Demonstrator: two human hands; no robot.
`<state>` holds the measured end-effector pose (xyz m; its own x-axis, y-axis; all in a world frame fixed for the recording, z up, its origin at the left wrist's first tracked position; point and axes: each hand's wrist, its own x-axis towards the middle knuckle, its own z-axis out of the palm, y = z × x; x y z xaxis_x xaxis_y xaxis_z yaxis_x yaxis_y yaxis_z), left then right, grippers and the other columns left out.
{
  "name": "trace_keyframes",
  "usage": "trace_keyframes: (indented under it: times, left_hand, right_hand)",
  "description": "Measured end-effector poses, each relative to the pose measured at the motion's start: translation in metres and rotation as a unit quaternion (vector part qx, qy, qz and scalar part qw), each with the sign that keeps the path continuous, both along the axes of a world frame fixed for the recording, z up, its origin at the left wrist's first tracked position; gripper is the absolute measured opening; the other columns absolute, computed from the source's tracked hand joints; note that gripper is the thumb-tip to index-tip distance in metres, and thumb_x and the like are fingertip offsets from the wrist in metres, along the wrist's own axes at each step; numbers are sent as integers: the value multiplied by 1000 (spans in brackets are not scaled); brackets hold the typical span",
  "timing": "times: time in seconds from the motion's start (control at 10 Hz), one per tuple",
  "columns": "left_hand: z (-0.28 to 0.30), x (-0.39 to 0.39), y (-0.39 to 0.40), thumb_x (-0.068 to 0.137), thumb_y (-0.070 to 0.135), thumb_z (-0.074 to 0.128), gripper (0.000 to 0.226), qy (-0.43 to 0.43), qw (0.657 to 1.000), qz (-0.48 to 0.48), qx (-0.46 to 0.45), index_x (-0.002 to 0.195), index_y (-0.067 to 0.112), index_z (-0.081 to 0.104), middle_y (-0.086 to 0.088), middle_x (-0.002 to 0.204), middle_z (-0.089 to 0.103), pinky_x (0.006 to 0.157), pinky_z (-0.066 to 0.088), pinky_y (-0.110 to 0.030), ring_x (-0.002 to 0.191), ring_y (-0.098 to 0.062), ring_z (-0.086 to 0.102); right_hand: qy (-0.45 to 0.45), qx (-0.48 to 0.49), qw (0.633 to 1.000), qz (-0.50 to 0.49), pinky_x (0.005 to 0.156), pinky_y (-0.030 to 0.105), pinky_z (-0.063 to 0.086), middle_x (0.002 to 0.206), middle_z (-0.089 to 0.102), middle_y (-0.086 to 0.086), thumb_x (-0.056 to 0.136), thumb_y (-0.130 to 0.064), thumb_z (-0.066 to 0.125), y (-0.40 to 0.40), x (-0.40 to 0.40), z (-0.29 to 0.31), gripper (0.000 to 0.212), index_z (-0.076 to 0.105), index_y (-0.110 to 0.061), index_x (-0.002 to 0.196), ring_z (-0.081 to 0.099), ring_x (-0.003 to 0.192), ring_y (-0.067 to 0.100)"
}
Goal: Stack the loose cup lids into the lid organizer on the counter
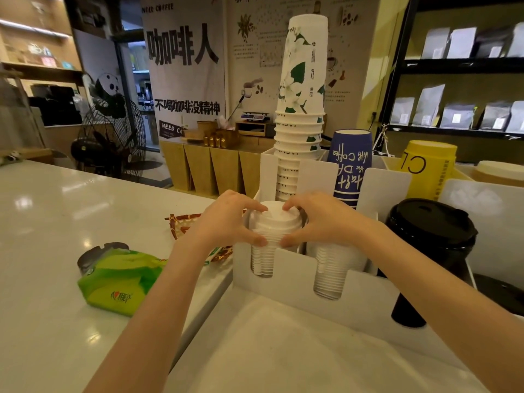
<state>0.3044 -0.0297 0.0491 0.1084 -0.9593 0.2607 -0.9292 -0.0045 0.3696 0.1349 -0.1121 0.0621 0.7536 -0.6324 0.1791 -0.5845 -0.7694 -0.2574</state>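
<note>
pinching the lid stack [274, 222] from both sides, left hand [226, 219] and right hand [320, 219] curl closed around it in the organizer's [286, 268] left slot. lids look light, thin, slippery; best gripped at the rims.

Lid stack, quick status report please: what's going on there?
Left hand and right hand both grip white lid stack, seated in organizer left slot. Nothing blocking.
</note>
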Motion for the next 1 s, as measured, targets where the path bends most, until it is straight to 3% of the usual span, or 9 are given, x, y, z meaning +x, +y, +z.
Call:
trace_keyframes:
  times: [0.2, 0.4, 0.5, 0.8, 0.9, 1.0]
  left_hand:
    - [1, -2, -1, 66, 34, 74, 61, -14, 1000, -10, 5, 122, 25, 52, 3, 134, 47, 105, 26, -40, 126, -17, 31]
    - [3, -3, 1, 70, 27, 72, 68, -12, 998, -24, 59, 131, 23, 42, 2, 142, 36, 108, 24, -41, 131, -18, 27]
    - [2, -1, 1, 73, 22, 69, 67, -18, 996, -29, 83, 133, 24, 39, 1, 145, 31, 110, 23, -44, 133, -21, 23]
    - [8, -4, 1, 70, 21, 72, 66, -41, 995, -14, 93, 129, 22, 44, 1, 142, 36, 110, 25, -44, 131, -22, 28]
    - [15, -8, 1, 69, 19, 73, 64, -51, 993, -14, 105, 127, 20, 46, 0, 140, 40, 107, 28, -41, 128, -23, 34]
    - [31, -9, 1, 72, 17, 69, 63, -60, 983, -20, 174, 129, 23, 43, -2, 139, 43, 106, 30, -42, 126, -24, 38]
  right_hand:
    - [8, -5, 1000, -2, 81, 32, 45, 116, 57, 3, 68, -52, 67, 1, 0, -1, 64, 49, -24, 122, 49, 96, 17]
    - [49, -45, 998, 1, 93, 39, 39, 123, 51, 5, 73, -57, 57, 5, 1, 3, 63, 50, -21, 123, 41, 109, 20]
    - [26, -32, 999, 5, 90, 38, 42, 121, 53, 5, 80, -53, 50, 6, 3, 5, 54, 54, -18, 121, 46, 107, 20]
    - [70, -46, 996, -23, 92, 42, 41, 122, 55, 7, 83, -49, 48, 18, 1, 3, 53, 48, -18, 126, 48, 109, 24]
    - [22, -9, 999, -25, 98, 40, 39, 132, 53, 7, 85, -47, 47, 24, -9, 6, 51, 45, -20, 129, 47, 118, 24]
    - [-103, 9, 995, -8, 95, 28, 35, 136, 50, 1, 86, -39, 50, 38, -31, 25, 47, 43, -22, 130, 45, 122, 16]
